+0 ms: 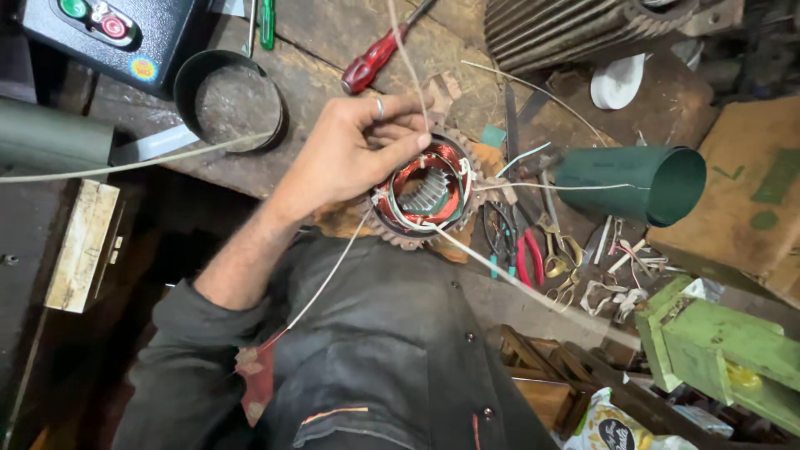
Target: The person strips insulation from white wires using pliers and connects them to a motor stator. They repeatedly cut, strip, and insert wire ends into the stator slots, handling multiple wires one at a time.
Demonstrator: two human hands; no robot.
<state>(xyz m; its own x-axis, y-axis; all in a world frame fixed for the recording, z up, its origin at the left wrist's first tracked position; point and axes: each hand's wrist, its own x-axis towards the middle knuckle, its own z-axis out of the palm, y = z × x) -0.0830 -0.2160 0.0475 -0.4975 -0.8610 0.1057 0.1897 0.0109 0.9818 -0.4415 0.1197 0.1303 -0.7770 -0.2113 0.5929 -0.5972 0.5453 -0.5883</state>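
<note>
My left hand [362, 146] reaches in from the lower left, a ring on one finger. Its fingertips pinch a white cord [407, 58] at the top rim of a small motor stator [425, 193]. The stator has copper-red windings around a toothed steel core and sits on the worn workbench just in front of my dark shirt. More white cord runs from the stator out to the left, to the right and down across my chest. My right hand is out of sight.
A red-handled screwdriver [371, 60] lies behind the hand, and a black round tin [229, 100] sits to its left. Right of the stator are a green rolled sheet [642, 179], red-handled pliers [529, 254] and scissors [558, 250]. A finned motor housing [567, 29] stands at the back.
</note>
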